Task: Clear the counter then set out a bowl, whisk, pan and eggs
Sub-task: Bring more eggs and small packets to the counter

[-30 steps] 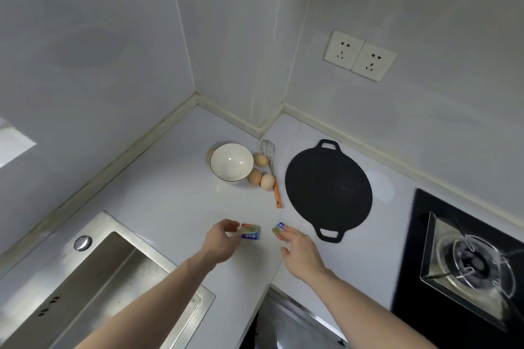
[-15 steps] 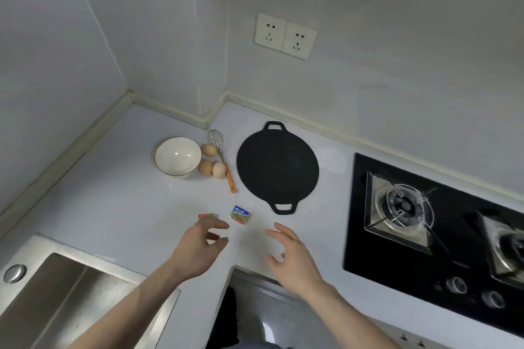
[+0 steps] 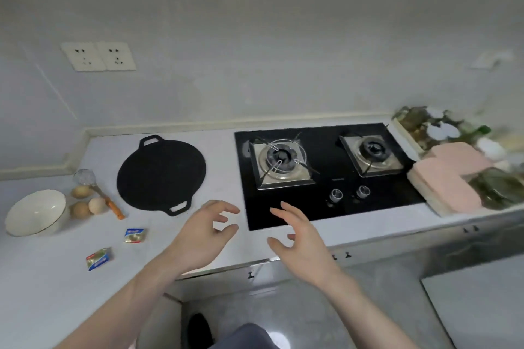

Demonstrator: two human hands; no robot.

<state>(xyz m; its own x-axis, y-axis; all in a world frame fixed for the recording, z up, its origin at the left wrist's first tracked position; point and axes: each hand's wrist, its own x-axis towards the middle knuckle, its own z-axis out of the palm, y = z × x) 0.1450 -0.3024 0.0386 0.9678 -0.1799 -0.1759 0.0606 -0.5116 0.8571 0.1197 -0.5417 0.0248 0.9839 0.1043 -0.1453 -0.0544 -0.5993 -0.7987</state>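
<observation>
A white bowl (image 3: 35, 216) stands at the far left of the white counter (image 3: 221, 156). Three eggs (image 3: 85, 202) lie beside it, next to a whisk (image 3: 97, 193) with an orange handle. A flat black pan (image 3: 160, 176) with two loop handles lies right of them. Two small foil packets (image 3: 135, 235) (image 3: 98, 258) lie near the counter's front. My left hand (image 3: 202, 235) and my right hand (image 3: 300, 238) hover above the counter's front edge, fingers loosely spread, holding nothing.
A black two-burner gas hob (image 3: 326, 167) with two knobs is set into the counter on the right. Pink sponges or cloths (image 3: 448, 178) and blurred greenery sit at the far right. Two wall sockets (image 3: 97, 56) are above the pan. Floor shows below.
Both hands let go of the foil packets, which now lie on the counter. The view has swung right, away from the sink and towards the hob, and the hands moved right with it.
</observation>
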